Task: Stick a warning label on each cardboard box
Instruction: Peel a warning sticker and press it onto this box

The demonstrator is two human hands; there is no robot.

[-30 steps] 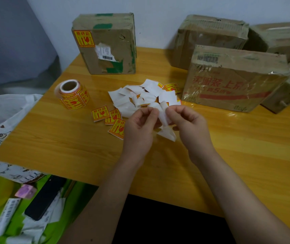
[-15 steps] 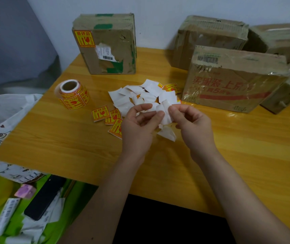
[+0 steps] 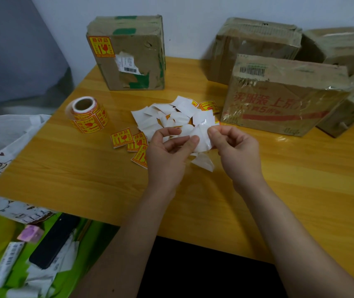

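White label paper (image 3: 200,137) is pinched between both hands above the table (image 3: 85,173): left hand (image 3: 169,157) and right hand (image 3: 236,153) each grip an edge. Behind lies a heap of white backing pieces (image 3: 171,117); three yellow-red warning labels (image 3: 130,140) lie left, beside one label roll (image 3: 88,114). One labelled box (image 3: 128,52) stands upright; a printed box (image 3: 283,95) shows red Chinese characters and "5".

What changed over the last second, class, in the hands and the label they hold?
Both hands, left hand and right hand, rose slightly toward the boxes, drawing apart while peeling the white-backed label. The label roll, loose labels and cardboard boxes stayed put.
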